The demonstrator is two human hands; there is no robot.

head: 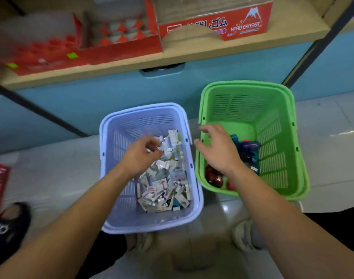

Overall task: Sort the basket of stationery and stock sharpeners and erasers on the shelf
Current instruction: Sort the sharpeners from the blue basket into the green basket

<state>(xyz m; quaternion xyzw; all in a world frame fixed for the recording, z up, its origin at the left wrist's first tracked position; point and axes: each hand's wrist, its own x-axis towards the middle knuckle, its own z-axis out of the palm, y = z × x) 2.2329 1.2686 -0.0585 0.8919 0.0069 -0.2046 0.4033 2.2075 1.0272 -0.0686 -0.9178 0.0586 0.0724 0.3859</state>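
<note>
— Where are the hands right now?

— Both out over the baskets. The left hand (141,158) hangs above the middle of the blue basket (107,178), fingers curled in tight. The fingertips sit right by some white packets, but I cannot tell whether it is pinching one.

— And the other?

— The right hand (218,152) is just right of the blue basket, over the near rim of the green basket (276,158). The fingers are spread and loose, with nothing in them.

— What's in the blue basket?

— A heap of small white packets (164,188), piled along its right side and down to the near end. They are too small to read.

— And the green one?

— It stands just beside the blue basket on the right, both on the floor (333,158). There is a small cluster of dark blue pieces (248,152) and a few red pieces (212,176) low on its left side. They are blurred, so I can't name them.

— The shelf?

— The shelf (172,57) runs above and beyond the blue basket. A red box (242,23) marked "HARD ERASER" sits up to the right, and an open red carton (119,51) up to the left. A pale shoe (246,236) shows on the near side, right of the blue basket.
</note>
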